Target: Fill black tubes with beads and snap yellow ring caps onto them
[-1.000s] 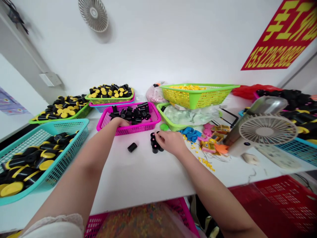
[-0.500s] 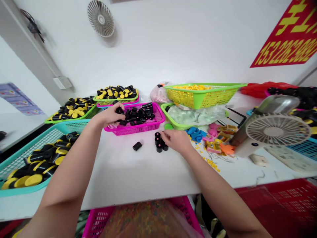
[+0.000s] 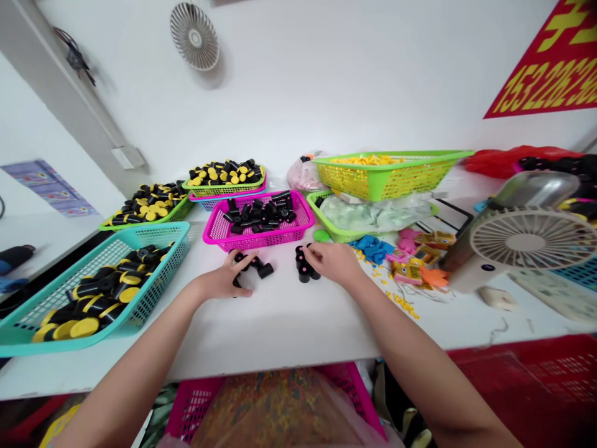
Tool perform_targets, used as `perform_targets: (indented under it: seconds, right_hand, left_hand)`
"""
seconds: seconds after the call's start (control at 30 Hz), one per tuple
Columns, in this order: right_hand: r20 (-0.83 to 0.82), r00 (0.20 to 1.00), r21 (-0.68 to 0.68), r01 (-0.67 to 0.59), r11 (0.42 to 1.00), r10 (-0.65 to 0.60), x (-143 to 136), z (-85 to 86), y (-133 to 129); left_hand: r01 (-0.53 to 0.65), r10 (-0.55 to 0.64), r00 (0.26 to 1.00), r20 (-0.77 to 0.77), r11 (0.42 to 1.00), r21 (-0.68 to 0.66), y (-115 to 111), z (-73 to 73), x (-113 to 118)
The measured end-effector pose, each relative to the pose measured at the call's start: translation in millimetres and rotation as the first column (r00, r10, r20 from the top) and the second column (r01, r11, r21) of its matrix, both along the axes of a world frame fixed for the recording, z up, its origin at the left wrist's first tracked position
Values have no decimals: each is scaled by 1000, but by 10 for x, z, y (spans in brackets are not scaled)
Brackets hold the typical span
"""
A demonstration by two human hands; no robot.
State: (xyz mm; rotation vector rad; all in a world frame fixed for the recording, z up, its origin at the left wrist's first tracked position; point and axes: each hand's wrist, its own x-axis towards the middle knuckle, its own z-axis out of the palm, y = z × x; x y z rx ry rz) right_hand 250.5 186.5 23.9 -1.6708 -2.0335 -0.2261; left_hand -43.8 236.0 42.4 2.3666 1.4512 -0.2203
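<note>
Across the middle of the white table point(image 3: 289, 330), a person works with both bare hands among small black cylinders. The left hand point(image 3: 220, 281) rests low with fingers and thumb parted around several loose cylinders point(image 3: 239, 256) on the tabletop; whether the palm keeps hold of any cannot be told. One single cylinder point(image 3: 265, 270) lies on its side just beyond its fingertips. The right hand point(image 3: 339, 262) has thumb and forefinger drawn together at a tight upright cluster point(image 3: 303, 270) of cylinders, some topped with pink dots; whether it pinches one is hidden. Behind the left hand sits a pink basket point(image 3: 261, 240) of more black cylinders. To the left stands a teal basket point(image 3: 148, 297) of black-and-yellow pieces, and a fan point(image 3: 530, 241) stands at right.
</note>
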Motion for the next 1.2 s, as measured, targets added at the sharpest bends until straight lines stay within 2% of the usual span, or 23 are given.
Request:
perform_targets:
  seconds: [0.13, 0.23, 0.33, 0.6, 0.7, 0.83, 0.9, 0.93, 1.0, 1.07, 1.13, 1.17, 1.2]
  right_hand:
    - [18, 998, 22, -68, 997, 68, -46, 0, -23]
    - [75, 966, 48, -252, 966, 248, -153, -31, -56]
    - [129, 907, 83, -413, 907, 401, -226, -71, -67]
    - [-16, 951, 74, -308, 948, 310, -75, -40, 11]
    - [-68, 942, 65, -325, 944, 329, -60, -31, 8]
    - [-177, 903, 37, -392, 919, 392, -144, -54, -45]
    - [-359, 833, -3, -451, 892, 420, -231, -71, -81]
    - [-496, 762, -24, -491, 871, 416, -278, -73, -98]
    - [-756, 551, -34, -572, 820, 353, -348, -50, -134]
    - [-879, 371, 12, -613, 790, 301, -346, 14, -181]
    - [-902, 298, 66, -619, 783, 312, -244, 99, -252]
    - [-897, 304, 78, -609, 789, 323, -161, 133, -297]
    - [-881, 344, 66, -588, 806, 324, -65, 152, -347]
  left_hand:
    - [0, 7, 999, -45, 986, 165, 77, 1, 55]
    - [25, -18, 999, -31, 969, 244, 164, -60, 227]
    - [96, -95, 995, -16, 967, 237, 247, -98, 413]
    - [194, -202, 977, 70, 975, 109, 465, -142, 714]
    - [220, -236, 960, 152, 969, 113, 370, -139, 722]
    - [157, -218, 914, 343, 968, 197, -6, -74, 669]
    - [92, -192, 875, 445, 968, 235, -226, -47, 673]
    - [59, -176, 856, 487, 967, 247, -324, -42, 689]
    - [-1, -148, 821, 551, 965, 261, -481, -48, 737]
    - [-35, -151, 771, 619, 960, 278, -581, -79, 789]
    - [-30, -163, 707, 688, 965, 260, -637, -143, 826]
    - [-28, -147, 668, 729, 974, 223, -655, -188, 840]
    - [-32, -109, 630, 769, 986, 166, -668, -243, 852]
